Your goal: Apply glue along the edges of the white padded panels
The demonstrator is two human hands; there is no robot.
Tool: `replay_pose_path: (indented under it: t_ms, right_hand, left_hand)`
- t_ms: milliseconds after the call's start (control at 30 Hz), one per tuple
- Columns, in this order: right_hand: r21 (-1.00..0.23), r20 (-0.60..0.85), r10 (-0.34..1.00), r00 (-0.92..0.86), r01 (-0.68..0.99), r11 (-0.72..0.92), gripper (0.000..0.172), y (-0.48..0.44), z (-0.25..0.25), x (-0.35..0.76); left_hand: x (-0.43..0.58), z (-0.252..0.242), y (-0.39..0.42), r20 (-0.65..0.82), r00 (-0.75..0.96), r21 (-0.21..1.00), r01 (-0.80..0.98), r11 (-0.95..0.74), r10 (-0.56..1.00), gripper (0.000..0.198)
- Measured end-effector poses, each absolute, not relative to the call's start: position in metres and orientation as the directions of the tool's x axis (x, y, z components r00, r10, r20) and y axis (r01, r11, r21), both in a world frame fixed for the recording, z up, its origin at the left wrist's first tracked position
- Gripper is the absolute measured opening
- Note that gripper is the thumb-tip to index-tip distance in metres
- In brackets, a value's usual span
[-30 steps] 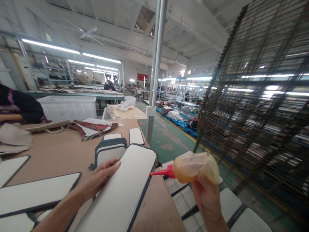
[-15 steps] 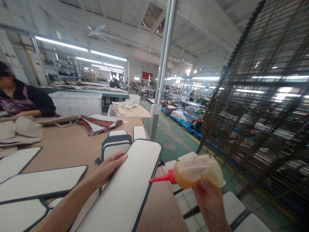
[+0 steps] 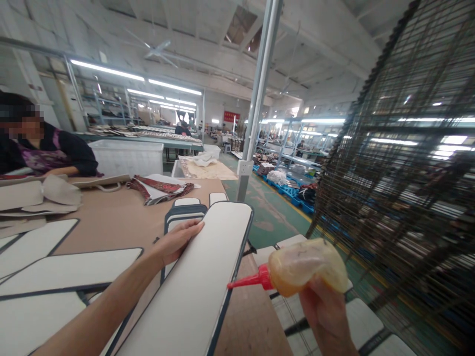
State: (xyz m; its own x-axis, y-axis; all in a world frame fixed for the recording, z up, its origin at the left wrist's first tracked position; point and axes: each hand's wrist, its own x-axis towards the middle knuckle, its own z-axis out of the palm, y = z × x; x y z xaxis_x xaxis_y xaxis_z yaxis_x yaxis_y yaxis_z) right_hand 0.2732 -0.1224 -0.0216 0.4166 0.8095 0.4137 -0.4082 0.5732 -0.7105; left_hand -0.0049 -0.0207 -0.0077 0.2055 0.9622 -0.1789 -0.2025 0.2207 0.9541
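My left hand (image 3: 177,241) grips the left edge of a long white panel with dark piping (image 3: 202,277), which lies lengthwise over the brown table (image 3: 122,227) and looks lifted at its far end. My right hand (image 3: 324,311) is wrapped round a soft glue bottle (image 3: 306,264) of amber liquid. Its red nozzle (image 3: 247,282) points left, its tip at the panel's right edge.
More white panels (image 3: 70,272) lie at the left, smaller ones (image 3: 184,210) beyond my hand. A seated person (image 3: 48,151) works at the far left beside beige pieces (image 3: 40,195). A tall wire rack (image 3: 401,163) stands at right, a steel post (image 3: 260,94) behind the table.
The view has swung left and slightly up. The panel's far end has risen, with my left hand still on its edge. The bottle's nozzle has come closer to the panel's right edge.
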Motion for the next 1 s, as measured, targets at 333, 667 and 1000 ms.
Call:
replay_pose_path:
  t_ms: [333, 667, 1000]
  right_hand:
    - [-0.722, 0.375, 0.826, 0.420, -0.426, 0.545, 0.058, -0.131, -0.017, 0.273]
    - [-0.715, 0.406, 0.827, 0.390, -0.429, 0.553, 0.052, -0.138, -0.017, 0.271]
    - [-0.778, 0.329, 0.856, 0.398, -0.399, 0.485, 0.065, -0.141, -0.025, 0.271]
  left_hand:
    - [-0.002, -0.003, -0.001, -0.163, 0.156, 0.951, -0.237, 0.197, 0.974, 0.038]
    - [0.000, 0.004, 0.015, -0.141, 0.149, 0.953, -0.249, 0.175, 0.979, 0.027]
    - [-0.002, 0.015, 0.028, -0.119, 0.140, 0.948, -0.279, 0.154, 0.983, 0.017]
